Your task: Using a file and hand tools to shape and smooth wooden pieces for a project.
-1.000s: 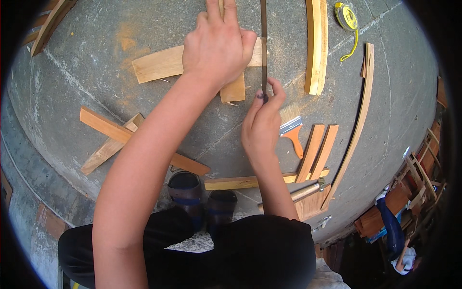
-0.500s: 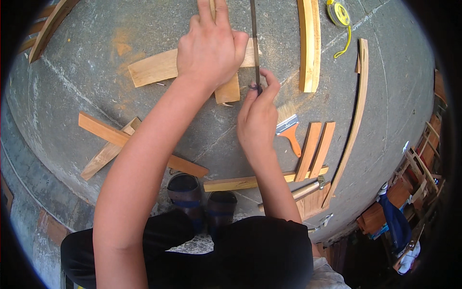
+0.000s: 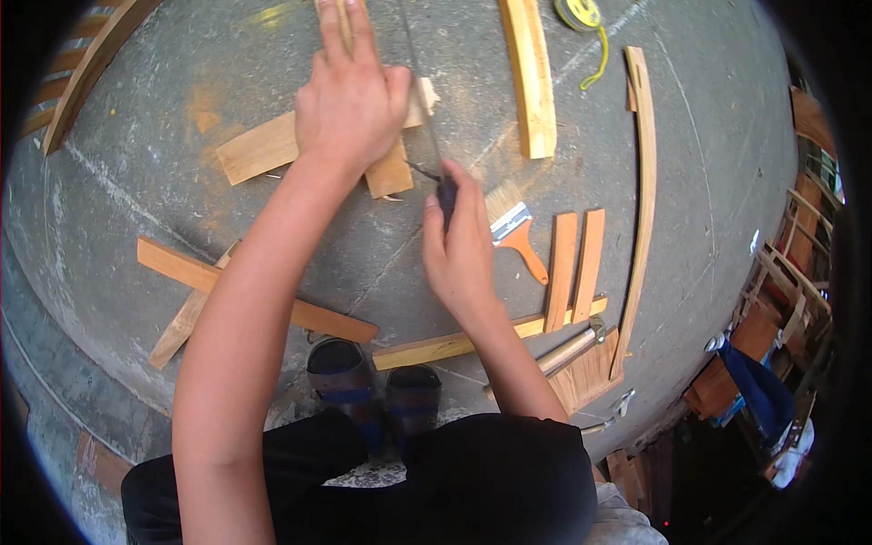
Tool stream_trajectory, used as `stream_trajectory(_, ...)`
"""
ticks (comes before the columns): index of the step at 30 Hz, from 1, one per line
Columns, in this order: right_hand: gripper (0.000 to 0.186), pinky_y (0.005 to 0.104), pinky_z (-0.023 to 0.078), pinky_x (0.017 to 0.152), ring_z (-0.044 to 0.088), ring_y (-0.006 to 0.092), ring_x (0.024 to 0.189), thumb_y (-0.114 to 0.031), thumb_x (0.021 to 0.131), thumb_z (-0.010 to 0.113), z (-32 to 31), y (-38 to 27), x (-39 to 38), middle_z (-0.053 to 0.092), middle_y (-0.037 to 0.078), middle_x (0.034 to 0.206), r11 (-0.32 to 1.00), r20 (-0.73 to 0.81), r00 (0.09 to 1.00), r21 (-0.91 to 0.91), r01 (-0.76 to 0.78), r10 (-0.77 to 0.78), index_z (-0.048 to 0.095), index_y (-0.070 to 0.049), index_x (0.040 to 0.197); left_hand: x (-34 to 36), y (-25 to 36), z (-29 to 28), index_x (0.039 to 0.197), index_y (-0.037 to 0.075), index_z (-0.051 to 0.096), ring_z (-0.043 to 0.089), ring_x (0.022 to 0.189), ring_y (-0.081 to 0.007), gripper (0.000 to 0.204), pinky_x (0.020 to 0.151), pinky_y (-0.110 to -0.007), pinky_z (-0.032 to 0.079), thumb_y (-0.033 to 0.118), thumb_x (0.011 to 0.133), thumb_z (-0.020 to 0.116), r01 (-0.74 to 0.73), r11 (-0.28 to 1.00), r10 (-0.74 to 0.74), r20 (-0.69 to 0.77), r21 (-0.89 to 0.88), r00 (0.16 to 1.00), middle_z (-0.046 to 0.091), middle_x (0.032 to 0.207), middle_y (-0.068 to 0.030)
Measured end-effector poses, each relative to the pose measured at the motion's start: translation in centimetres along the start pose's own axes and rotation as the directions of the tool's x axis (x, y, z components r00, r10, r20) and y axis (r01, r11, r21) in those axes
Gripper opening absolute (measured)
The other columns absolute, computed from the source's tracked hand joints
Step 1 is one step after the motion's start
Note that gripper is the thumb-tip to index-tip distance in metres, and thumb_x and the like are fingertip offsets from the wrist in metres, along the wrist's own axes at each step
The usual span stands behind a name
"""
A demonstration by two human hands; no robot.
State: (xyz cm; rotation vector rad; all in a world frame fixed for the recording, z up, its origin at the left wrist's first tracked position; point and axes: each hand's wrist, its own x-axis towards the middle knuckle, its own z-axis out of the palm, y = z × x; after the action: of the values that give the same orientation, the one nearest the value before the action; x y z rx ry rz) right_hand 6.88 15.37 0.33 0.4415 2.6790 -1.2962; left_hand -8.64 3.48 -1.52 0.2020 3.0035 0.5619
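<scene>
My left hand (image 3: 354, 113) presses down on two crossed wooden pieces, its two visible fingers reaching along the upper wooden strip (image 3: 391, 173) and its thumb out to the right. Beneath lies the flat wooden slat (image 3: 259, 150), whose right end (image 3: 427, 95) looks ragged beside the blade. In my right hand (image 3: 465, 259) is the dark handle of a saw (image 3: 423, 86); its long thin blade runs away from me, just right of my left hand. The blade's far end is out of view. A paintbrush (image 3: 520, 232) with an orange handle lies right of my right hand.
Sawdust is scattered over the concrete floor (image 3: 363, 245). Thick wood (image 3: 531, 86), a yellow tape measure (image 3: 578, 14), short slats (image 3: 560, 272), a long strip (image 3: 643, 173) and a hammer (image 3: 568, 350) lie rightward. Crossed slats (image 3: 177, 263) lie left, near my feet.
My right hand has come nearer to me with the saw, and more of its dark handle shows. My left hand stays on the wood. The whole view has shifted slightly.
</scene>
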Motion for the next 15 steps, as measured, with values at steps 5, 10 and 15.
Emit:
stream_trajectory(5, 0.036, 0.0511, 0.056, 0.083, 0.069, 0.0454, 0.102, -0.01, 0.106, 0.053, -0.3, -0.1, -1.2, 0.065, 0.028, 0.122, 0.997, -0.039, 0.998, -0.062, 0.049, -0.052, 0.051, -0.001, 0.141, -0.2, -0.4, 0.5, 0.163, -0.005, 0.024, 0.061, 0.124, -0.0475, 0.069, 0.096, -0.051, 0.056, 0.03, 0.106, 0.042, -0.089, 0.994, 0.095, -0.11, 0.064, 0.989, 0.022, 0.168, -0.031)
stream_trajectory(10, 0.028, 0.0558, 0.056, 0.073, 0.071, 0.0475, 0.085, -0.012, 0.107, 0.05, -1.0, 0.2, -1.7, 0.071, 0.027, 0.101, 0.988, -0.018, 1.0, -0.153, -0.019, 0.017, 0.05, -0.002, 0.133, -0.1, 0.0, -0.7, 0.164, 0.003, 0.027, 0.055, 0.134, -0.0471, 0.069, 0.106, -0.051, 0.05, 0.035, 0.105, 0.043, -0.003, 0.985, 0.013, 0.059, -0.173, 0.998, 0.027, 0.165, -0.0282)
stream_trajectory(15, 0.025, 0.0576, 0.055, 0.071, 0.071, 0.0473, 0.082, -0.016, 0.107, 0.049, -1.2, 0.4, -2.9, 0.072, 0.026, 0.098, 0.99, 0.039, 0.999, -0.141, -0.03, 0.036, 0.049, -0.003, 0.128, -4.4, -5.1, -3.0, 0.165, 0.007, 0.026, 0.05, 0.137, -0.0448, 0.077, 0.111, -0.051, 0.045, 0.034, 0.098, 0.055, -0.275, 0.96, 0.275, -0.008, -0.05, 0.961, 0.036, 0.158, -0.0265)
